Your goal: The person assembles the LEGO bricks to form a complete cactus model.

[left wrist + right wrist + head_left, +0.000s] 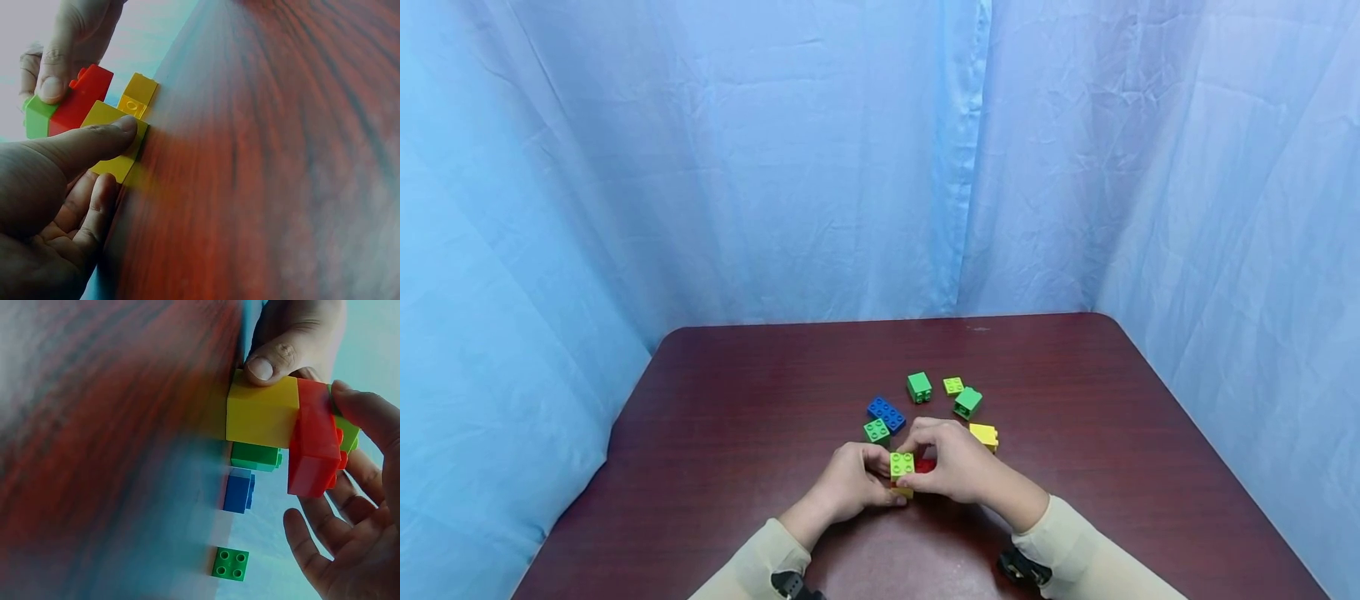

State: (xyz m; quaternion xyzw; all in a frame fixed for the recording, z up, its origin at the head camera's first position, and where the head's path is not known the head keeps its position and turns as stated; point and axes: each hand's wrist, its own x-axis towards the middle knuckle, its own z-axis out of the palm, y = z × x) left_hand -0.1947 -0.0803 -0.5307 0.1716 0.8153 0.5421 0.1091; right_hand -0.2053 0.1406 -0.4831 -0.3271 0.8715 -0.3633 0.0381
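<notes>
Pale blue curtains [805, 167] behind round-cornered, reddish-brown wood-grain table [737, 400]. Toward near side, brick stack [902, 468]: left hand [850, 483] grips bottom yellow brick [262, 415]; red brick [317, 440] between; right hand [952, 462] pinches top lime-green four-stud brick [902, 463].

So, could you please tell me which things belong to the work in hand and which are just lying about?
In the job, stacked and held by the left hand and right hand:
held yellow brick
red brick
held lime brick

Apparently just lying about:
blue brick
three green bricks
loose lime brick
loose yellow brick
</notes>
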